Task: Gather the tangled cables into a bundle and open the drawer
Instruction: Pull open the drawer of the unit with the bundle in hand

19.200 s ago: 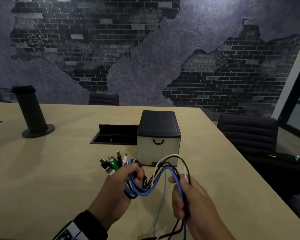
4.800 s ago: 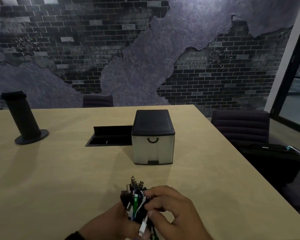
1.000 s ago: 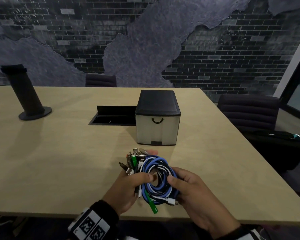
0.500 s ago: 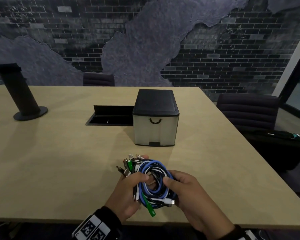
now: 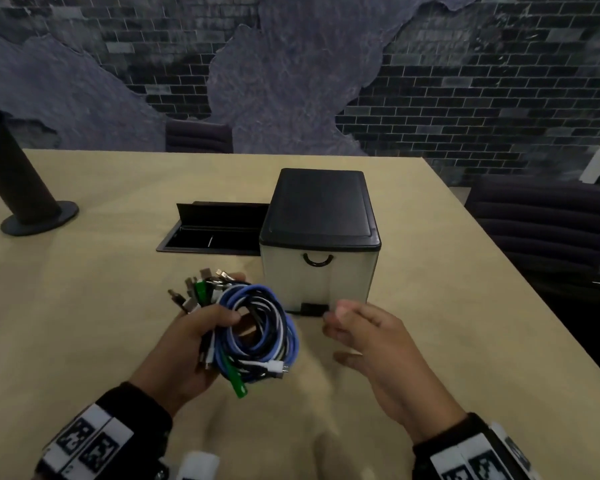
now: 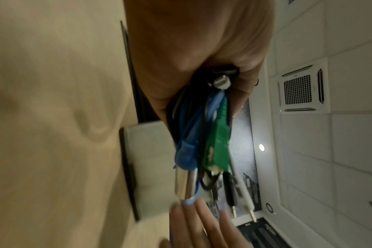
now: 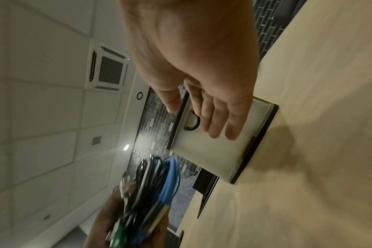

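Leftmost, on my counter [image 5: 84,306], I see a dark tilted post [image 5: 13,181] on a round foot, well apart from everything else. Nearer the middle, an open black recessed tray [image 5: 215,230] sits just beside the drawer box. My left hand [image 5: 184,348] is held above the counter with its fingers [image 5: 222,315] curled tight round the cable bundle [image 5: 257,334], a coil of blue, white and black leads with a green plug hanging at the bottom and metal connectors fanned out at the top. To the right of the bundle, my right hand [image 5: 371,344] is clear of the cables, fingers relaxed and spread, holding nothing, fingertips near the drawer's lower front. Beyond it stands the drawer [image 5: 317,282], a pale box with a black lid and a small curved handle [image 5: 318,260], its front closed. Farther right, dark chairs [image 5: 541,220] stand at the counter's edge.
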Tool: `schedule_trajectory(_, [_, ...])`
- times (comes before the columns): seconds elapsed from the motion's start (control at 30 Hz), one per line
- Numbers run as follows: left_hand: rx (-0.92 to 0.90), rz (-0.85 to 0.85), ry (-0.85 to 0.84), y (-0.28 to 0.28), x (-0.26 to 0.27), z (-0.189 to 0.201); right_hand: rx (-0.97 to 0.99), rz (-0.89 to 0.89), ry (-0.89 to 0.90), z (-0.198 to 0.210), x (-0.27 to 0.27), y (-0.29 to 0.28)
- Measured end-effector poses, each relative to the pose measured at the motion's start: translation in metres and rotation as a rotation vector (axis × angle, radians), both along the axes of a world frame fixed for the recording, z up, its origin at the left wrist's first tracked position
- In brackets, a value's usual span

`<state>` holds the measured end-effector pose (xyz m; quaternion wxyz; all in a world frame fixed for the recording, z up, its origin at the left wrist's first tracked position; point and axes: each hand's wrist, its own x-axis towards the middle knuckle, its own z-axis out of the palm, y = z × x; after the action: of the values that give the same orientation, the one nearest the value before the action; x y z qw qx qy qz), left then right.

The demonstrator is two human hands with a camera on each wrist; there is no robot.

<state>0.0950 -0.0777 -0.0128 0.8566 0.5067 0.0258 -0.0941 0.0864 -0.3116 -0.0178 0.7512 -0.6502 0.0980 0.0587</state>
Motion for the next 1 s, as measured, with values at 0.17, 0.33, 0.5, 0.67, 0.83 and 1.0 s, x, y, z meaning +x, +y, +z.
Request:
schedule_trajectory(0.17, [0.305, -0.019, -0.050, 0.022, 0.043, 0.042, -0.112, -0.383, -0.191, 0.023, 0.043, -0.023])
schedule_trajectory(0.33, [0.461, -0.051, -0.046, 0.017, 0.073, 0.071, -0.340, -0.300, -0.230, 0.042, 0.069, -0.030])
schedule_trajectory(0.5, [0.664, -0.235, -0.045, 0.016, 0.081, 0.093, -0.439, -0.220, -0.214, 0.045, 0.070, -0.032])
schedule_trajectory(0.67, [0.976, -0.369, -0.068, 0.016, 0.086, 0.107, -0.780, -0.209, -0.348, 0.049, 0.048, -0.027])
schedule_trajectory(0.83, [1.075, -0.421, -0.059, 0.015, 0.094, 0.118, -1.107, 0.488, -0.069, 0.040, 0.032, 0.006])
schedule_trajectory(1.0, [1.079, -0.435, -0.012, 0.016, 0.093, 0.124, -1.211, 0.508, 0.006, 0.044, 0.049, 0.014])
